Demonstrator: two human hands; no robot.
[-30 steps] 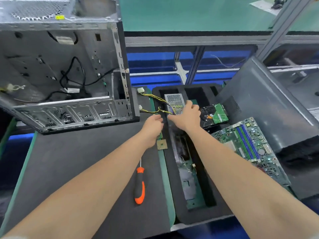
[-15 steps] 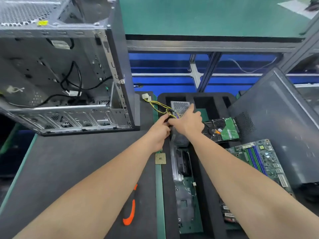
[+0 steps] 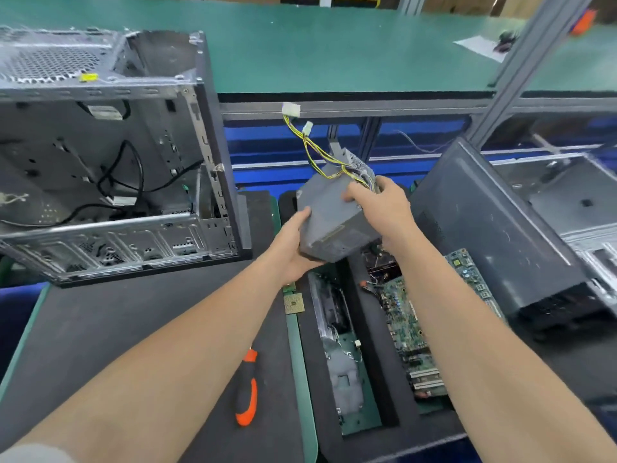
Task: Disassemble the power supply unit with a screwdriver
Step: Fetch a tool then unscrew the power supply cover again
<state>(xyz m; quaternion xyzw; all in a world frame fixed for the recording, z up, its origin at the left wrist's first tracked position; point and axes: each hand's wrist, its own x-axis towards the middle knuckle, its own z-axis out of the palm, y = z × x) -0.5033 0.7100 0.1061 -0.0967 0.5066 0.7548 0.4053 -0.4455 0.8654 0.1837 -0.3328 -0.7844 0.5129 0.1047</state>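
Dark matting covers the counter (image 3: pixel 100 329) before me. I hold the grey power supply (image 3: pixel 330 215) in the air above the black foam tray (image 3: pixel 367 332): my left hand (image 3: pixel 293 248) cups its near lower corner, my right hand (image 3: pixel 384 205) grips its far top edge, where yellow wires (image 3: pixel 314 145) stick upward. The screwdriver (image 3: pixel 248 392) lies on the counter beside my left forearm. An open computer case (image 3: pixel 100 162) stands at left.

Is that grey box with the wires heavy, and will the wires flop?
Probably fairly heavy: the left hand and right hand both grip the power supply unit. Its casing looks rigid. The yellow wires likely flop, trailing loose above.
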